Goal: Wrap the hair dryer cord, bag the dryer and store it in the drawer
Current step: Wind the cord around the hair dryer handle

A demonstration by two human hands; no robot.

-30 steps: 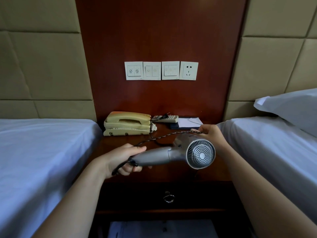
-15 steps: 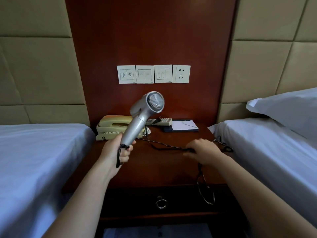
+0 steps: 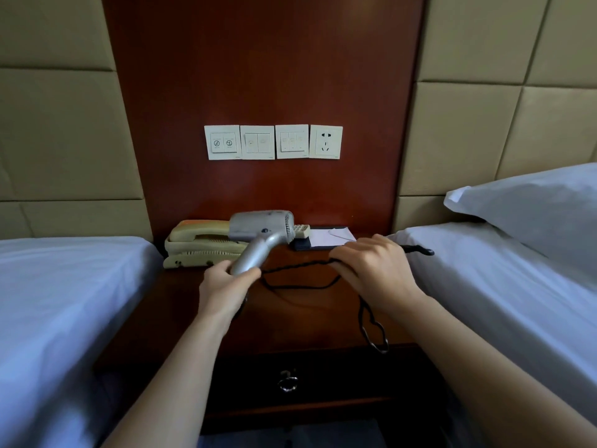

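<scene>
1. A person standing between two beds is gripping a silver hair dryer (image 3: 258, 236) by the handle with the left hand (image 3: 223, 286), fingers closed around the lower end, the barrel pointing toward 9 o'clock above the surface (image 3: 300, 305) of a dark wooden nightstand.

2. The right hand (image 3: 374, 270) is closing loosely over the black cord (image 3: 300, 287), which is sagging in a loop between the two hands; a further length is dangling at 5 o'clock from that hand, over the front edge of the surface.

3. The plug (image 3: 420, 251) is lying at 3 o'clock of the right hand, on the edge of the right bed (image 3: 500, 286).

4. Behind the dryer, at 12 o'clock, a cream telephone (image 3: 193, 244), a remote control (image 3: 300, 231) and a notepad (image 3: 326, 237) are sitting against the wall panel, under a row of switches and a socket (image 3: 325, 142).

5. The step in hand appears to be the start of wrapping: the cord is looking gathered but not yet wound on the handle.

6. The next move is likely calling for the right hand to carry the slack around the handle in even turns while the left is steadying the dryer, drawing in the plug.

7. The drawer (image 3: 290, 379), at 6 o'clock, is sitting shut; no bag is showing.
</scene>
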